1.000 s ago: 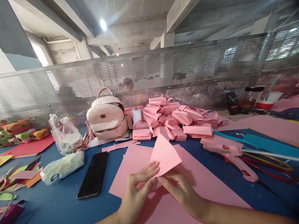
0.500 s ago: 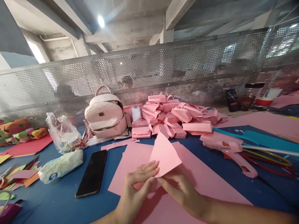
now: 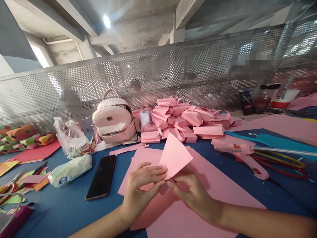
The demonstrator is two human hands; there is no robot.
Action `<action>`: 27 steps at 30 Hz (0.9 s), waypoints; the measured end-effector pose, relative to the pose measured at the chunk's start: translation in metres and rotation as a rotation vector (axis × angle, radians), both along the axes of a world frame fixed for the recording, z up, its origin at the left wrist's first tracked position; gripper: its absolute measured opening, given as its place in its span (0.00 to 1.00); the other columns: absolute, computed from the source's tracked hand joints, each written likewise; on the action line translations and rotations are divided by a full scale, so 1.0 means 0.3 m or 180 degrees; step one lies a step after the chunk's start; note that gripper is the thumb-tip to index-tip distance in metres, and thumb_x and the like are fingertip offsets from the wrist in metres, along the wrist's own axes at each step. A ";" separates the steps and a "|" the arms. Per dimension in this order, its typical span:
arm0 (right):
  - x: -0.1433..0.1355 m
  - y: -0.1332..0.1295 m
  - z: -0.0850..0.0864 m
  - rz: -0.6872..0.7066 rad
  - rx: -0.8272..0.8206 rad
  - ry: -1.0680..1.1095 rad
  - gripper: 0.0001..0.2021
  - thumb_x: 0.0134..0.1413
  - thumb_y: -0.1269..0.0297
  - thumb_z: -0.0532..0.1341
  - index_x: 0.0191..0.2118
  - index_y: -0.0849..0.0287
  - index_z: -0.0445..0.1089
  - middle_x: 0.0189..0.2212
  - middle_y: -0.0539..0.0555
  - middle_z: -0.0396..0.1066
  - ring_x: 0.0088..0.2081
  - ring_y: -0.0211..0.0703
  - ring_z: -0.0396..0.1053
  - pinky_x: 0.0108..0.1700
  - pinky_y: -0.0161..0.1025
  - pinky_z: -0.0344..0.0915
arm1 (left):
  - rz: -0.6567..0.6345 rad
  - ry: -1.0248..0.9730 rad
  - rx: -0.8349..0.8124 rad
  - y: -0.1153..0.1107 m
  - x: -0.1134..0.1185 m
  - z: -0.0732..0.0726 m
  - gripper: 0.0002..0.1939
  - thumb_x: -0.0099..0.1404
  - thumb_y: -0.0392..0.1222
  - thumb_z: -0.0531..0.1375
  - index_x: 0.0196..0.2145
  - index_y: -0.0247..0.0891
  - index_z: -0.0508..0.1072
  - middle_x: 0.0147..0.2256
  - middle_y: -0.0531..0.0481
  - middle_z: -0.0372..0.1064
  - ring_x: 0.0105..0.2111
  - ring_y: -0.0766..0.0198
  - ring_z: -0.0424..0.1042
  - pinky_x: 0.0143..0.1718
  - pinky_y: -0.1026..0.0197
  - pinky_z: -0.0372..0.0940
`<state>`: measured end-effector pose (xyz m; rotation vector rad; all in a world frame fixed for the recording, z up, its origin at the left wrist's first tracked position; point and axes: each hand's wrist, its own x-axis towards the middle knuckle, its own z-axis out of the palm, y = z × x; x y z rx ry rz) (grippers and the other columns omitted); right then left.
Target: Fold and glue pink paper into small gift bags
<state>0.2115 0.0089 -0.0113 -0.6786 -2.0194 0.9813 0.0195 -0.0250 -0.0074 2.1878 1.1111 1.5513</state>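
Note:
Between my two hands is a folded piece of pink paper (image 3: 176,155), its pointed end tilted up and away from me. My left hand (image 3: 146,183) pinches its lower left edge with thumb and fingers. My right hand (image 3: 192,191) grips the lower right edge, thumb in front and most fingers hidden behind the paper. The thumbs nearly meet at the bottom fold. Beneath the hands lie large flat pink sheets (image 3: 223,198) on the blue table (image 3: 61,211).
A pink glue gun (image 3: 244,157) lies to the right with its cable. At left are a black phone (image 3: 101,177), a tissue pack (image 3: 70,170) and paper scraps with scissors. A backpack (image 3: 112,120) and a heap of folded pink paper pieces (image 3: 183,119) stand along the perforated metal screen (image 3: 153,66).
Both hands still hold the folded paper, now slightly higher in view. My left forearm shows more and sits more to the left. The tabletop items have shifted a little with the camera.

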 end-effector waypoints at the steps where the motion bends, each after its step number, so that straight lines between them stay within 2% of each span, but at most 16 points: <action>1: 0.000 -0.002 0.001 -0.0008 0.0022 0.0023 0.14 0.66 0.55 0.59 0.37 0.48 0.83 0.40 0.53 0.80 0.52 0.56 0.72 0.53 0.48 0.68 | 0.0025 -0.0007 -0.0007 -0.004 0.003 0.000 0.06 0.67 0.40 0.65 0.40 0.48 0.83 0.42 0.49 0.81 0.44 0.52 0.81 0.55 0.47 0.68; 4: -0.001 -0.004 -0.001 -0.0102 0.0014 0.0083 0.15 0.66 0.55 0.59 0.35 0.49 0.82 0.41 0.53 0.80 0.51 0.55 0.72 0.53 0.47 0.68 | 0.0023 -0.0071 0.0013 -0.011 0.009 -0.012 0.10 0.65 0.36 0.65 0.42 0.49 0.82 0.43 0.50 0.81 0.44 0.54 0.81 0.55 0.49 0.69; 7: 0.000 0.004 -0.012 -0.0360 -0.0071 0.0243 0.14 0.65 0.53 0.60 0.35 0.52 0.81 0.43 0.54 0.78 0.50 0.53 0.72 0.55 0.46 0.67 | -0.0024 -0.0204 -0.0046 -0.010 0.010 -0.034 0.16 0.64 0.33 0.66 0.47 0.51 0.80 0.47 0.51 0.79 0.48 0.54 0.79 0.56 0.50 0.69; 12: -0.001 0.027 -0.032 -0.0696 -0.0463 0.0449 0.17 0.61 0.50 0.62 0.47 0.55 0.77 0.49 0.57 0.76 0.55 0.55 0.69 0.59 0.49 0.65 | -0.0105 -0.0224 -0.0457 -0.004 0.011 -0.063 0.26 0.64 0.33 0.65 0.57 0.53 0.73 0.57 0.50 0.72 0.59 0.52 0.70 0.63 0.44 0.61; 17: -0.008 0.027 -0.027 -0.0463 -0.0638 0.0529 0.16 0.62 0.51 0.61 0.47 0.56 0.76 0.46 0.57 0.77 0.50 0.53 0.73 0.56 0.47 0.69 | -0.0161 -0.0173 -0.0632 0.006 0.019 -0.083 0.32 0.62 0.40 0.69 0.62 0.52 0.68 0.62 0.46 0.66 0.64 0.48 0.62 0.64 0.41 0.59; 21: -0.007 0.019 -0.014 -0.0212 -0.0668 0.0515 0.17 0.63 0.52 0.61 0.51 0.55 0.76 0.46 0.56 0.77 0.49 0.52 0.73 0.55 0.46 0.69 | -0.0103 0.0109 -0.0604 0.015 0.012 -0.099 0.32 0.65 0.41 0.66 0.64 0.55 0.64 0.63 0.48 0.65 0.65 0.49 0.61 0.66 0.38 0.53; 27: 0.015 0.047 -0.018 -0.0405 -0.0376 0.0494 0.15 0.61 0.50 0.63 0.47 0.51 0.78 0.49 0.56 0.77 0.50 0.54 0.73 0.55 0.45 0.70 | -0.0017 0.0642 -0.0183 0.028 -0.021 -0.089 0.34 0.66 0.42 0.66 0.65 0.57 0.60 0.62 0.49 0.66 0.63 0.51 0.64 0.66 0.41 0.54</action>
